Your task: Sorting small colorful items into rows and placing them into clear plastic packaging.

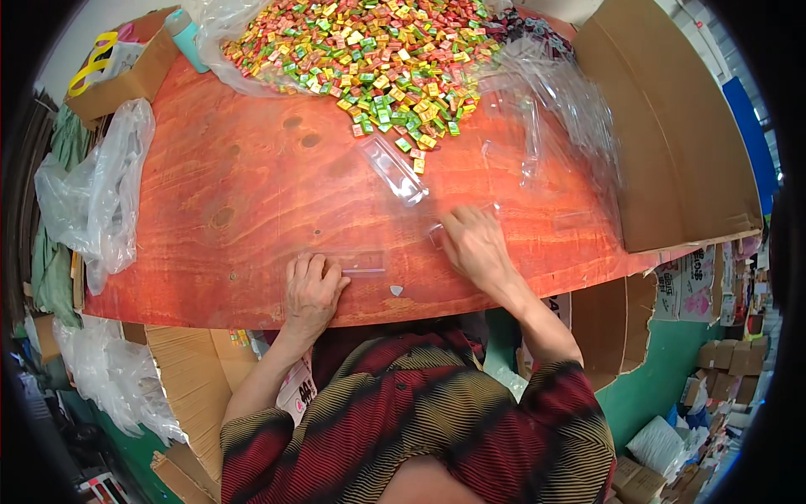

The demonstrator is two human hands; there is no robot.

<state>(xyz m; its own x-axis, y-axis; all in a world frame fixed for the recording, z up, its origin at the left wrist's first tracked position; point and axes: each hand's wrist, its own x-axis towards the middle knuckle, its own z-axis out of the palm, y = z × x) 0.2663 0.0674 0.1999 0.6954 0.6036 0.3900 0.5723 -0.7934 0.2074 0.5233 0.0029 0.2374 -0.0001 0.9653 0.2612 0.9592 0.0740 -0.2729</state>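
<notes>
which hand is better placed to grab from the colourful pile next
Probably the right hand: it is nearer the colourful pile, while the left hand lies by the table's near edge.

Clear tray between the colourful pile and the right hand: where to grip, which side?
Probably pinch the clear tray across its narrow width at the near end, from the near right, where the right hand is. It lies diagonally, long and slim, its far end close to the pile.
</notes>
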